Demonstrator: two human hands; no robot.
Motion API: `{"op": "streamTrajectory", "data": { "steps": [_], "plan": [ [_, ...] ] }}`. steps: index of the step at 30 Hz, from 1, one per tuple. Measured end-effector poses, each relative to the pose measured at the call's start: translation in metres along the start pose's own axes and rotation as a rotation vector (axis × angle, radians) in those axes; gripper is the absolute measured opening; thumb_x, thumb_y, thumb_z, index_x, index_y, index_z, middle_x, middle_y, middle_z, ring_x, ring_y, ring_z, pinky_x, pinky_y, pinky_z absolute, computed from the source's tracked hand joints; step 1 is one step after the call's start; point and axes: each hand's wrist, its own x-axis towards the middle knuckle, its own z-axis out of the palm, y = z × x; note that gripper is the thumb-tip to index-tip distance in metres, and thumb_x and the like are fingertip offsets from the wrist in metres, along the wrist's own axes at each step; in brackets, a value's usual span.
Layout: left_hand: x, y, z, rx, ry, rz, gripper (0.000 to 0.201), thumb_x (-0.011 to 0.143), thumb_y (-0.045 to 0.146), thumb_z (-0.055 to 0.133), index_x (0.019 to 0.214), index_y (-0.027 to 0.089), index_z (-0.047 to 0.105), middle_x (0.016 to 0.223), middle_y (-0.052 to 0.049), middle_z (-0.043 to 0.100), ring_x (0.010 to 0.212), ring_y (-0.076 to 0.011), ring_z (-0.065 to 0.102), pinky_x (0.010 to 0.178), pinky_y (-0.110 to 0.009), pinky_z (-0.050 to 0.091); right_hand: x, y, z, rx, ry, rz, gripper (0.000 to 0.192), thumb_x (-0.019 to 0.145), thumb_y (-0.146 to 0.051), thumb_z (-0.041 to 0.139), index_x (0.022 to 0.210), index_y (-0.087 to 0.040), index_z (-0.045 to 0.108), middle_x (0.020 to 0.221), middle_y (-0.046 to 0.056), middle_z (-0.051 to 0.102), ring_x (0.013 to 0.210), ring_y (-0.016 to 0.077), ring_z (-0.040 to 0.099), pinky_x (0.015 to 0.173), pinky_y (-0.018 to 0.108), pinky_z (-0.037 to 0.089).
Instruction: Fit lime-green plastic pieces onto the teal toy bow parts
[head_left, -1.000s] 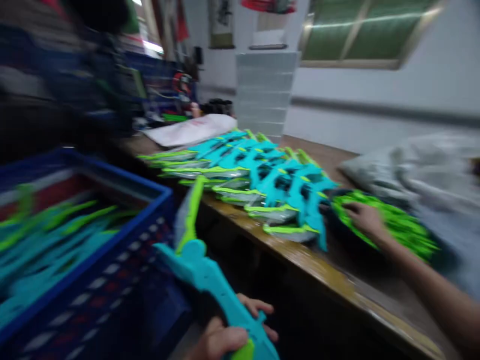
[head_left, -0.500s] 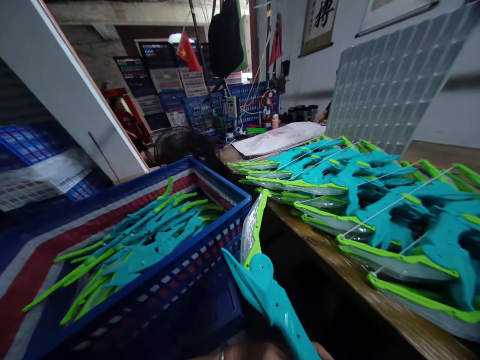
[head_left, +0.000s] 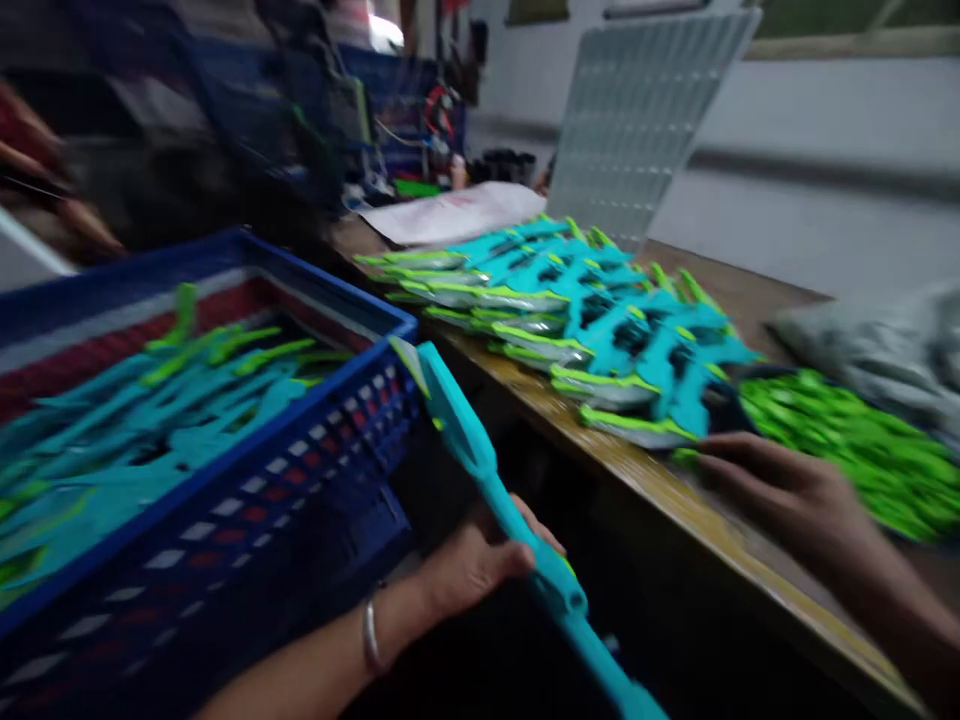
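A teal plastic toy bow (head_left: 480,465) slants across the lower middle, with my left hand (head_left: 480,560) closed round its body. A bracelet circles the left wrist. My right hand (head_left: 780,490) is over the table's front edge, its fingers drawn together at a small green piece (head_left: 684,457); blur hides its exact shape. Just beyond those fingertips lie rows of teal and lime-green toy bows (head_left: 600,310) on the wooden table (head_left: 637,480). To the right of them is a heap of lime-green plastic parts (head_left: 855,450).
On the left, a blue plastic crate (head_left: 330,440) with a striped lining holds a pile of similar bows (head_left: 217,400). A corrugated grey panel (head_left: 645,120) stands behind the table. A white sack (head_left: 457,212) lies at the table's far end. Part of another person (head_left: 45,160) shows at upper left.
My view has swung right, bringing the green heap and my right hand into sight. The held bow has tilted so that it is seen more edge-on.
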Motion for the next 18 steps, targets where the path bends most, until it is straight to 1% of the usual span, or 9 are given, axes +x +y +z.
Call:
{"op": "streamTrajectory", "data": {
  "steps": [2,3,5,7,9,10,13,15,18],
  "plan": [
    [0.000,0.000,0.005,0.123,0.131,-0.044,0.064,0.077,0.072,0.072,0.103,0.015,0.063,0.097,-0.010,0.069,0.080,-0.0196,0.067,0.064,-0.027,0.055,-0.038,-0.023,0.002,0.140,-0.164,-0.095,0.041,0.086,-0.059,0.073,0.093,-0.019,0.079,0.091,0.009,0.072,0.078,0.0180,0.069,0.070,0.027,0.053],
    [0.000,-0.001,0.007,0.180,0.182,-0.071,0.063,0.080,0.072,0.069,0.106,0.015,0.063,0.093,-0.007,0.068,0.071,-0.0165,0.064,0.057,-0.025,0.052,-0.053,-0.034,0.008,0.199,-0.203,-0.149,0.028,0.092,-0.049,0.071,0.098,-0.022,0.079,0.097,0.008,0.071,0.085,0.0183,0.069,0.074,0.027,0.054],
    [0.001,-0.002,0.011,0.277,0.208,-0.112,0.059,0.086,0.070,0.063,0.104,0.014,0.065,0.082,-0.003,0.064,0.055,-0.0108,0.056,0.046,-0.022,0.043,-0.077,-0.052,0.025,0.261,-0.224,-0.159,0.014,0.096,-0.035,0.070,0.105,-0.025,0.075,0.095,0.004,0.070,0.084,0.0163,0.068,0.074,0.025,0.054],
    [0.002,-0.001,0.016,0.345,0.192,-0.121,0.056,0.089,0.069,0.059,0.087,0.013,0.063,0.066,0.001,0.056,0.045,-0.0077,0.047,0.043,-0.021,0.038,-0.095,-0.062,0.041,0.303,-0.212,-0.145,0.009,0.095,-0.027,0.071,0.104,-0.024,0.072,0.090,0.001,0.069,0.078,0.0140,0.066,0.070,0.023,0.054],
    [0.003,0.001,0.019,0.386,0.198,-0.127,0.057,0.089,0.069,0.058,0.074,0.015,0.056,0.058,0.003,0.049,0.045,-0.0076,0.045,0.043,-0.021,0.037,-0.106,-0.063,0.051,0.321,-0.177,-0.156,0.004,0.095,-0.024,0.072,0.098,-0.022,0.070,0.089,0.001,0.067,0.077,0.0126,0.064,0.068,0.022,0.052],
    [0.004,0.002,0.020,0.393,0.203,-0.133,0.057,0.089,0.069,0.058,0.072,0.015,0.054,0.057,0.003,0.048,0.045,-0.0075,0.046,0.044,-0.020,0.038,-0.109,-0.061,0.055,0.318,-0.160,-0.168,0.002,0.095,-0.023,0.072,0.096,-0.022,0.071,0.089,0.001,0.066,0.078,0.0124,0.064,0.068,0.021,0.051],
    [0.004,0.004,0.024,0.366,0.178,-0.136,0.051,0.090,0.064,0.061,0.081,0.014,0.059,0.064,0.002,0.055,0.050,-0.0083,0.050,0.046,-0.020,0.042,-0.114,-0.055,0.063,0.311,-0.100,-0.187,0.005,0.094,-0.021,0.072,0.099,-0.022,0.072,0.093,0.002,0.065,0.082,0.0124,0.064,0.068,0.021,0.050],
    [0.003,0.004,0.025,0.335,0.154,-0.147,0.047,0.090,0.060,0.063,0.090,0.013,0.061,0.073,0.000,0.060,0.057,-0.0106,0.056,0.049,-0.022,0.048,-0.116,-0.052,0.067,0.296,-0.080,-0.198,0.009,0.094,-0.020,0.073,0.102,-0.023,0.073,0.093,0.001,0.066,0.083,0.0121,0.064,0.071,0.022,0.050],
    [0.000,0.005,0.028,0.320,0.125,-0.170,0.044,0.091,0.057,0.062,0.095,0.013,0.061,0.081,-0.002,0.063,0.065,-0.0135,0.061,0.055,-0.025,0.055,-0.118,-0.051,0.071,0.281,-0.058,-0.195,0.011,0.094,-0.018,0.073,0.103,-0.023,0.072,0.091,0.000,0.066,0.082,0.0116,0.064,0.072,0.022,0.049]
  ]
}}
